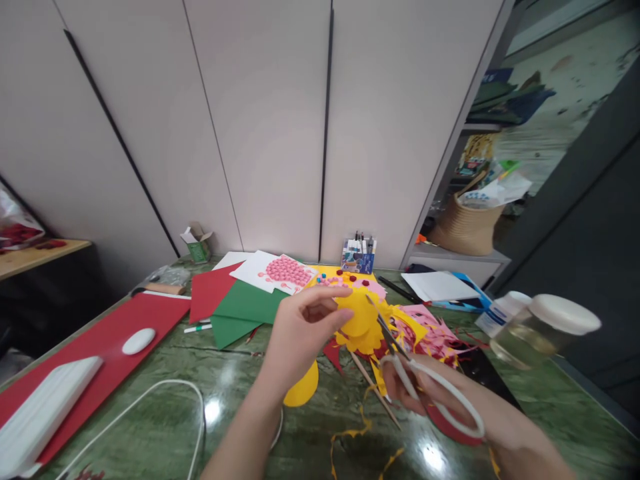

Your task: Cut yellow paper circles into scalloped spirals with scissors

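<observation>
My left hand (300,333) pinches a yellow paper shape (357,319) and holds it up over the green marble table (165,373). My right hand (440,393) grips white-handled scissors (400,353), whose blades point up and left into the yellow paper. Thin yellow paper trimmings (357,433) lie on the table below my hands. A thin wooden stick (373,387) lies under the scissors.
Red, green and white paper sheets (235,300) lie behind, one with pink dots (287,271). A marker box (358,255) stands by the wall. Pink and yellow scraps (435,330), a jar of clear liquid (545,330), a white mouse (139,341), keyboard (43,413) and cable (150,393) surround.
</observation>
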Available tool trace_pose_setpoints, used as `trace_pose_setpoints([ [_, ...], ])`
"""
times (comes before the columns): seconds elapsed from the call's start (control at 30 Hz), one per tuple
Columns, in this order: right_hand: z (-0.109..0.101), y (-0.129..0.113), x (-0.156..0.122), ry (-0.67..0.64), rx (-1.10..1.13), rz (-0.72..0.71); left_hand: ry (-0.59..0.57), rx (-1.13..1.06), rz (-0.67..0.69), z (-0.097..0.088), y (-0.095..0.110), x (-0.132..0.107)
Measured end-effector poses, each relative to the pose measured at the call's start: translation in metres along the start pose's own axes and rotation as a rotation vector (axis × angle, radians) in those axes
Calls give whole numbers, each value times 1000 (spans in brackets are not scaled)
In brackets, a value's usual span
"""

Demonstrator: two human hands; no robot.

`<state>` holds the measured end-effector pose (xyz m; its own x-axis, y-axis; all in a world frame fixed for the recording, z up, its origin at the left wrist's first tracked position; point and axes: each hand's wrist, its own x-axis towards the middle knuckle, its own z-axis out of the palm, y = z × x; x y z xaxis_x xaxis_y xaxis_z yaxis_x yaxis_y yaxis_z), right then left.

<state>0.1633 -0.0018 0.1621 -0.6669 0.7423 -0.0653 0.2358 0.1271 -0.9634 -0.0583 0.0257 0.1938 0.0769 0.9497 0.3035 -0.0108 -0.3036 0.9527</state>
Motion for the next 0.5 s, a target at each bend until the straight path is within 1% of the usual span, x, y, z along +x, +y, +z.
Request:
trace_pose_setpoints([
  [0.1,0,3,3,-23,60,-76,30,-18,9,9,0,-1],
  [0.23,2,11,6,-46,103,-107,89,-54,-12,16,2,-4],
  [0.37,5,16,8,-8,139,-92,117,-118,-71,21,1,-7],
  [0.5,9,15,9,15,128,-72,143,-139,-78,25,-1,-9],
])
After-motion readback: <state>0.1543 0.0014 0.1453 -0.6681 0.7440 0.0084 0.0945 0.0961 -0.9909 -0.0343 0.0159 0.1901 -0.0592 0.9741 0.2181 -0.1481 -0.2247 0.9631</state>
